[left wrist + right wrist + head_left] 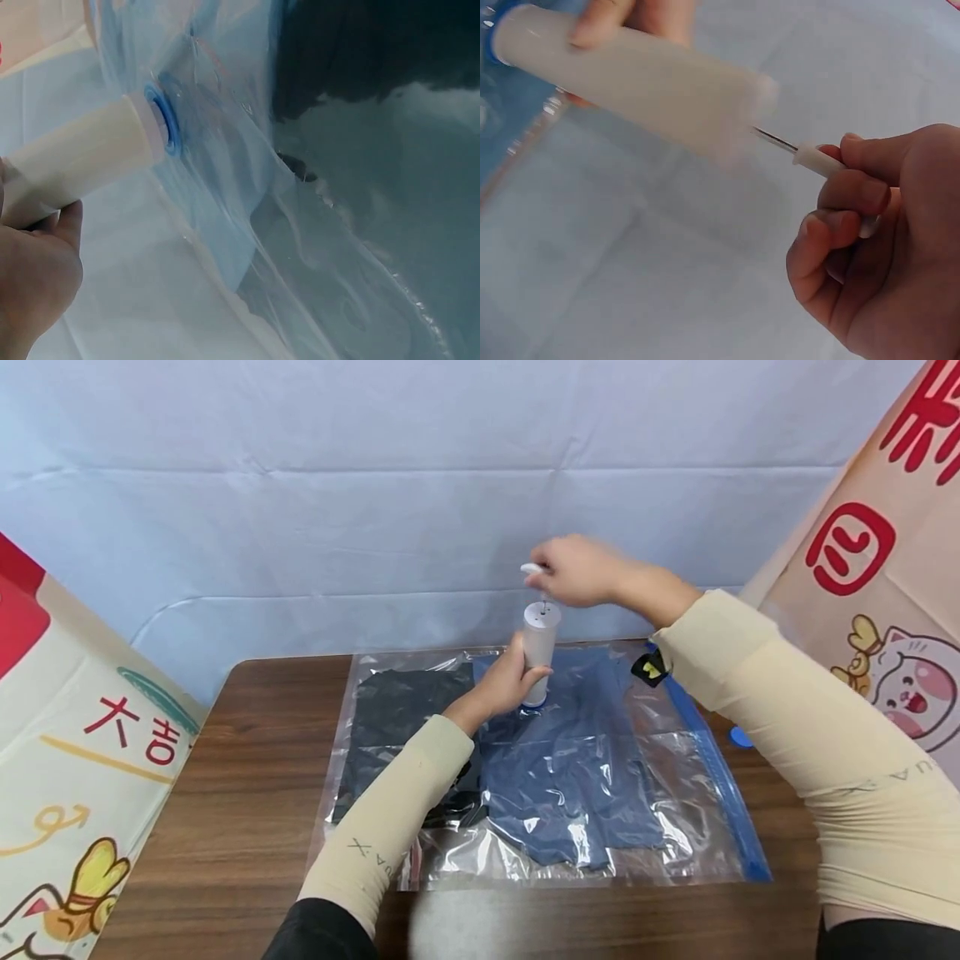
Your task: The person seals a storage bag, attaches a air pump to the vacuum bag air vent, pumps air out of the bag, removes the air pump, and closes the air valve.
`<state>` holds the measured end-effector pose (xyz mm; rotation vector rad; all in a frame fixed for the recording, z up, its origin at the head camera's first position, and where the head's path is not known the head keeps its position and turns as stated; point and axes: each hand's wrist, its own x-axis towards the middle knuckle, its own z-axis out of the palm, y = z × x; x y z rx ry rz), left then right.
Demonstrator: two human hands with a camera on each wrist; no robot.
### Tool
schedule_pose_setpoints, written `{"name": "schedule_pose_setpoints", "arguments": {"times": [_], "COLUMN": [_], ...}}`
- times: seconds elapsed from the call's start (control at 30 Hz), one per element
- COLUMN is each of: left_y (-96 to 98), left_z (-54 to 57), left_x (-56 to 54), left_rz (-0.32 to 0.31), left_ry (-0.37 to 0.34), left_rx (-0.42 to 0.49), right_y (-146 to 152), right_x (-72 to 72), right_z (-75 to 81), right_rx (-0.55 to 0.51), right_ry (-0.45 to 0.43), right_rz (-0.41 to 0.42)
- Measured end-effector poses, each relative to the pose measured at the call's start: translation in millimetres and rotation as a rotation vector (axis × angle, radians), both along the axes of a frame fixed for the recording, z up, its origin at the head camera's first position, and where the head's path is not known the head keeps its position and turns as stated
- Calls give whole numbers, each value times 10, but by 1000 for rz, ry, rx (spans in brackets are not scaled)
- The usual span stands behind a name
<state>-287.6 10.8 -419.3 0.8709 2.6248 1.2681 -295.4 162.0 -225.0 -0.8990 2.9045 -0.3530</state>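
Observation:
My left hand (504, 683) grips the white barrel of a hand pump (538, 639), which stands nearly upright on a clear plastic storage bag (450, 858). At the pump's foot, a blue valve ring (166, 120) meets the bag's film. Above the barrel, my right hand (581, 570) holds the pump's white handle (817, 160), fingers curled round it. A thin metal rod (774, 139) shows between handle and barrel. Inside the bag lie a folded blue cloth (562, 777) and, left of it, a folded black cloth (401, 718).
A blue zip strip (723, 785) runs down the bag's right edge. Beyond it a round blue cap (740, 737) lies on the brown wooden table (247, 793). A pale cloth backdrop (315, 527) hangs behind, with printed banners (97, 735) at both sides.

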Motion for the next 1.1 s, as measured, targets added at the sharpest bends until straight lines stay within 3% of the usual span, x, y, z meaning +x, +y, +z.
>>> {"name": "schedule_pose_setpoints", "arguments": {"times": [0.13,0.33,0.4,0.5,0.6,0.7,0.87,1.0,1.1], "left_y": [13,15,17,13,17,12,4,8,12], "left_z": [-14,-30,-29,-26,-23,-20,-21,-36,-40], "left_x": [10,36,33,29,19,14,16,28,26], "left_rz": [6,11,11,16,7,6,19,6,-11], "left_ry": [-1,5,11,8,-2,-12,-7,-12,-9], "left_rx": [-19,-24,-22,-23,-27,-27,-15,-5,-4], "right_y": [30,89,95,84,69,41,-24,-34,-21], "right_x": [44,154,199,245,232,158,52,37,44], "right_z": [366,887,981,1003,929,763,287,-71,-223], "right_rx": [-18,-50,-63,-75,-71,-38,53,100,103], "right_ry": [59,217,256,289,281,208,67,46,35], "right_rz": [-20,-93,-119,-133,-122,-81,-25,-17,-20]}}
